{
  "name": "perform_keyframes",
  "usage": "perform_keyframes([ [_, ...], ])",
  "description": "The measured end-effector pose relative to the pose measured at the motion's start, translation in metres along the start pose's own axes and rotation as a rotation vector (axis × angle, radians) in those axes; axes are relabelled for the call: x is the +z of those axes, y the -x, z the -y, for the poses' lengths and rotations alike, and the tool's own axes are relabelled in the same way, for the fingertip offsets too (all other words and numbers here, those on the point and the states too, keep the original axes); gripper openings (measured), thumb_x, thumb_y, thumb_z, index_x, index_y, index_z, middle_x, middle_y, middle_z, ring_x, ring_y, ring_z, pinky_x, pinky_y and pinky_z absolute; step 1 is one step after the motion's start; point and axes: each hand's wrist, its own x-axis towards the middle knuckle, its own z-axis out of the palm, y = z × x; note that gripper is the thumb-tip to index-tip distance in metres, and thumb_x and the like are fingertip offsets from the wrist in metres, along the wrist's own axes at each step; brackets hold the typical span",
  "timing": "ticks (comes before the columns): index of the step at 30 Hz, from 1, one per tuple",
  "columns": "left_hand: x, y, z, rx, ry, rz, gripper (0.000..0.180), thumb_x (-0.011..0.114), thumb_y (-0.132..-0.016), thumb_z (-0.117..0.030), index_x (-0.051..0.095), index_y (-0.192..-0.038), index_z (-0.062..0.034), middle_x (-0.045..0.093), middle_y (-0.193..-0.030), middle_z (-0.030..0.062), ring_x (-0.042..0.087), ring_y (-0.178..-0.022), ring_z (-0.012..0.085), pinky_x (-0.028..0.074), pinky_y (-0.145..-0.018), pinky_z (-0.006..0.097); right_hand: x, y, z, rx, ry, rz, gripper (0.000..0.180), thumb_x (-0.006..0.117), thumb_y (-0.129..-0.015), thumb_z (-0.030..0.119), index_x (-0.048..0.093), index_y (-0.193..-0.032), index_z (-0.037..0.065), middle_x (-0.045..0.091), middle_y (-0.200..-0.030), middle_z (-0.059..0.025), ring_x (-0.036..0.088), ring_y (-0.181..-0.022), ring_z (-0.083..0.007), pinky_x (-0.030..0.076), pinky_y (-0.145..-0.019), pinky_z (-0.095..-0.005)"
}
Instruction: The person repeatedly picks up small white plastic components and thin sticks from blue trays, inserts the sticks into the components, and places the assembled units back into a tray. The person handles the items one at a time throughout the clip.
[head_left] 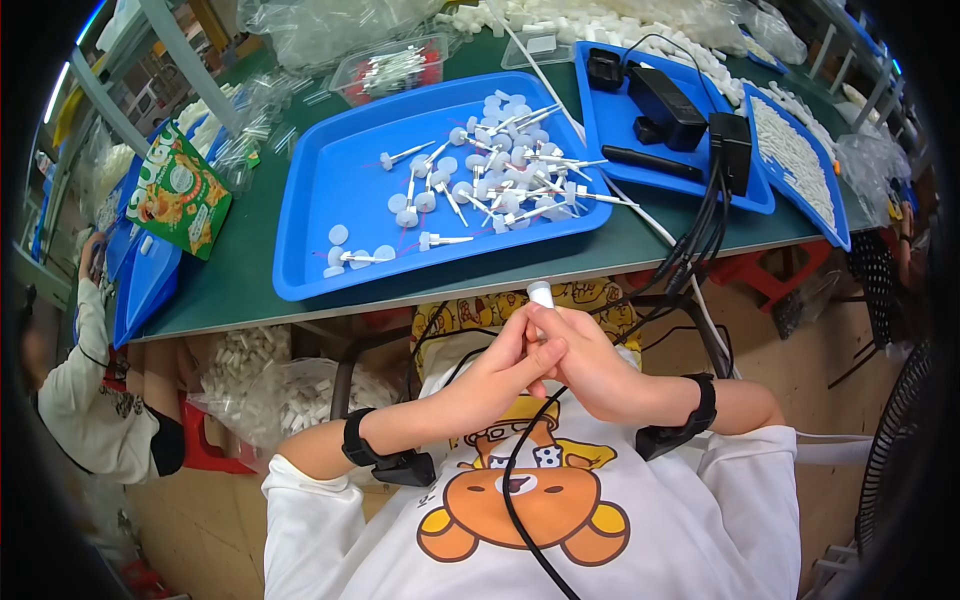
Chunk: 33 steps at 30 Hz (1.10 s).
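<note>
My left hand and my right hand are pressed together just off the table's front edge. From between their closed fingers sticks the end of a small white plastic tube; the rest of it is hidden by the fingers. Beyond them on the table lies a large blue tray. Its right half carries a loose heap of small white sticks with translucent round discs, some with thin pink threads. A few more of these pieces lie near the tray's front left.
A second blue tray holds black power adapters with cables hanging over the edge. Another tray holds white pieces. A green snack bag stands at left, a clear tub behind. Another person sits at far left.
</note>
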Motion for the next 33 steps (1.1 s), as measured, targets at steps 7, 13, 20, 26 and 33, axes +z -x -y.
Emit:
perform_keyframes([
  [7,0.001,-0.001,0.004,0.053,-0.034,-0.039,0.054,0.044,-0.095,-0.037,0.022,-0.133,-0.0056,0.045,-0.094,0.0039,0.047,-0.073,0.0073,0.043,-0.068,0.021,-0.003,-0.004,-0.001,-0.041,0.037,0.037,0.032,0.034,-0.096,0.025,0.047,-0.080,0.000,0.050,-0.066,-0.0048,0.048,-0.050,-0.0119,0.043,-0.047,-0.0245],
  [13,0.000,-0.001,-0.003,0.036,-0.055,-0.053,0.052,0.045,-0.095,-0.035,0.025,-0.130,-0.0027,0.047,-0.089,0.0042,0.049,-0.067,0.0075,0.043,-0.064,0.021,-0.007,-0.009,-0.001,-0.027,0.077,0.071,0.035,0.032,-0.097,0.029,0.045,-0.077,0.003,0.050,-0.064,-0.0051,0.050,-0.049,-0.0126,0.042,-0.045,-0.0244],
  [20,0.000,-0.003,-0.008,0.046,-0.112,-0.064,0.039,0.048,-0.094,-0.034,0.036,-0.115,-0.0028,0.045,-0.076,0.0012,0.045,-0.058,0.0057,0.038,-0.053,0.019,-0.009,-0.011,0.001,-0.017,0.088,0.108,0.036,0.031,-0.098,0.029,0.043,-0.075,0.004,0.053,-0.065,-0.0094,0.055,-0.051,-0.0168,0.048,-0.051,-0.0272],
  [26,0.001,-0.002,-0.012,0.019,-0.244,-0.116,0.035,0.050,-0.093,-0.031,0.039,-0.110,-0.0026,0.043,-0.073,0.0004,0.041,-0.059,0.0062,0.036,-0.053,0.021,-0.021,-0.021,-0.014,-0.085,0.043,0.123,0.038,0.035,-0.097,0.028,0.047,-0.078,-0.002,0.059,-0.077,-0.0114,0.062,-0.063,-0.0205,0.052,-0.061,-0.0298],
  [33,-0.004,-0.003,-0.010,0.101,-0.421,-0.105,0.034,0.050,-0.094,-0.028,0.039,-0.114,-0.0037,0.044,-0.080,0.0002,0.039,-0.066,0.0044,0.034,-0.055,0.020,-0.027,-0.025,-0.018,-0.172,0.201,0.125,0.039,0.037,-0.098,0.031,0.051,-0.079,0.000,0.058,-0.077,-0.0055,0.054,-0.069,-0.0105,0.045,-0.063,-0.0253],
])
